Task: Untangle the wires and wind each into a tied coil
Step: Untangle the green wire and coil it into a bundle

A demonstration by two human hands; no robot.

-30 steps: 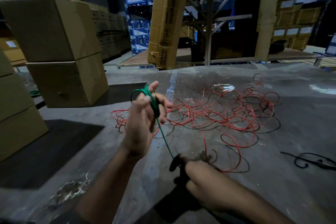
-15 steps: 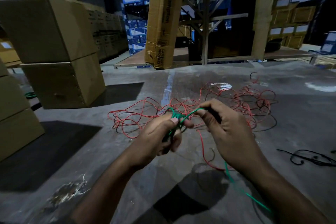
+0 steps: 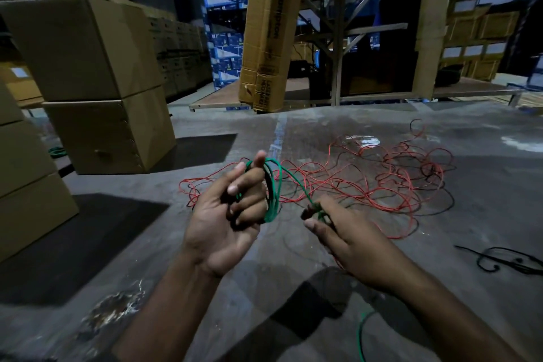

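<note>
A small coil of green wire is looped around the curled fingers of the left hand, which is raised palm-up over the concrete floor; the thumb points upward against the top of the loops, and the fingers are bent inward through the coil, gripping it. From the coil a single green strand arcs down and to the right into the right hand, whose thumb and fingertips are closed in a pinch on the strand; the wire passes on under that hand, and a length of it shows again low beside the right forearm. The two hands are near each other but apart. Behind them a loose tangle of red wire is spread on the floor, with dark strands running through it. Off to the right, well apart from that tangle, lies a black wire. To the left stand stacked cardboard boxes, and a tall carton leans upright at the edge of a low wooden platform farther back.
</note>
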